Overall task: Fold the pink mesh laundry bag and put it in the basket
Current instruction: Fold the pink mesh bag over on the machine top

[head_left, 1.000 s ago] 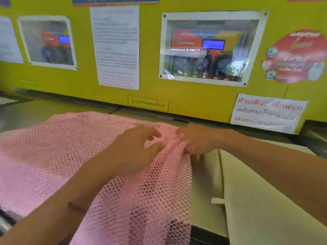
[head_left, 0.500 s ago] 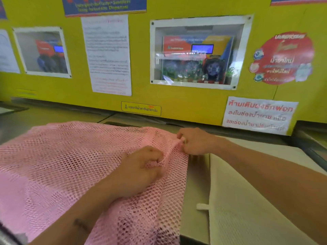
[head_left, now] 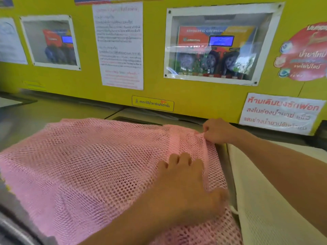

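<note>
Right now, head view — only one cam, so everything's from here. The pink mesh laundry bag (head_left: 99, 167) lies spread over a flat grey surface (head_left: 44, 112) below a yellow wall (head_left: 194, 96), not yet folded. Right hand (head_left: 218, 131) is at the bag's far right corner, fingers curled and pressed together, pinching the mesh edge there. Left hand (head_left: 187, 184) rests palm-down on the mesh near the right edge, fingers (head_left: 178, 160) held close together and flat, thumb out toward the edge — pressing, not gripping.

Step in hand looks like squaring up the right edge before the first fold. To do it well, I'd say: keep the pinched corner taut, slide the flat palm along the edge to take out the bunched ridge that runs from the right-hand fingers toward the left hand, then fold w/ corners matched. Mesh is limp and will likely skew if only one corner is pulled.

Rel. to the fingers: most of the bag stretches away to the left of both hands; a cream cloth (head_left: 265, 200) lies just beside the left thumb, on the right. No basket in view.
</note>
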